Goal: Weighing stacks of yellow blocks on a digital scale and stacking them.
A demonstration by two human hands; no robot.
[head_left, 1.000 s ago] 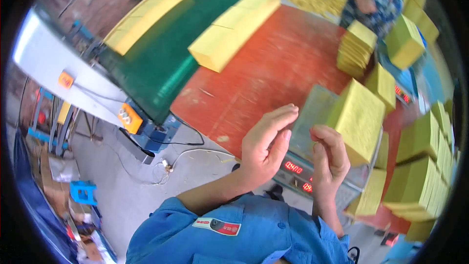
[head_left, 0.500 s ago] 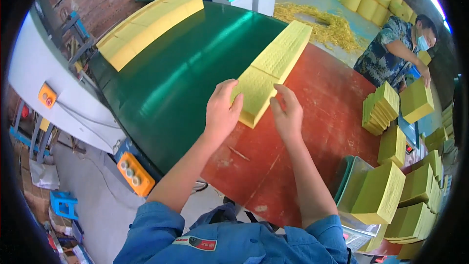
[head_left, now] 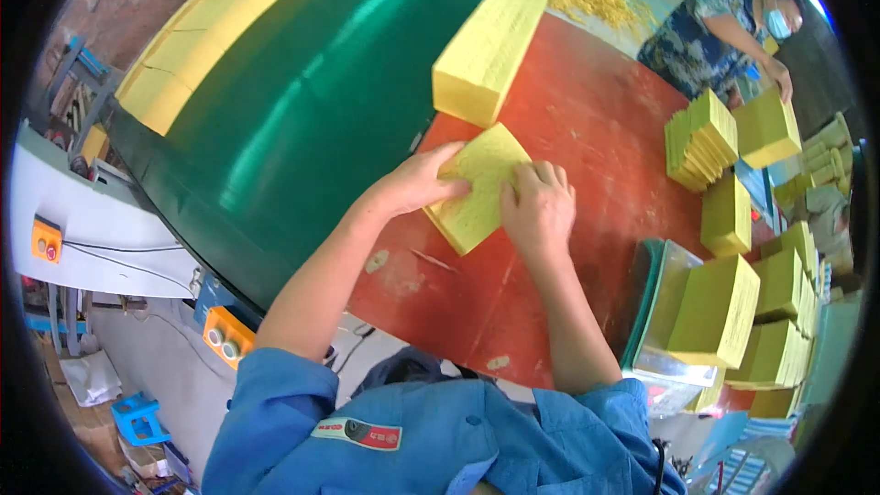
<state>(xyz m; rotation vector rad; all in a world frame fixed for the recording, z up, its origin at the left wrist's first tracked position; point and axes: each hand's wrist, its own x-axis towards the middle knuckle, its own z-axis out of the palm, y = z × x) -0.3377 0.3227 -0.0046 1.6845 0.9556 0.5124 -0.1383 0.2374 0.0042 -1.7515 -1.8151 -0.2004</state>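
A flat stack of yellow paper sheets [head_left: 475, 185] lies on the red table [head_left: 587, 119] near its edge with the green conveyor belt [head_left: 312, 101]. My left hand [head_left: 417, 185] grips the stack's left side, thumb on top. My right hand [head_left: 536, 209] rests palm down on its right side, fingers curled over the edge. Just beyond them lies a long yellow block of paper [head_left: 490, 46], apart from the held stack.
More long yellow blocks [head_left: 211, 32] ride the belt's far side. Several yellow stacks [head_left: 724, 220] stand on the table's right; one rests on a scale tray [head_left: 715, 312]. Another person [head_left: 720, 23] works at the far right. An orange button box [head_left: 226, 336] hangs below the belt.
My hands went from the stack on the scale at the right to the long block's near end, then drew a stack off it toward me onto the red table.
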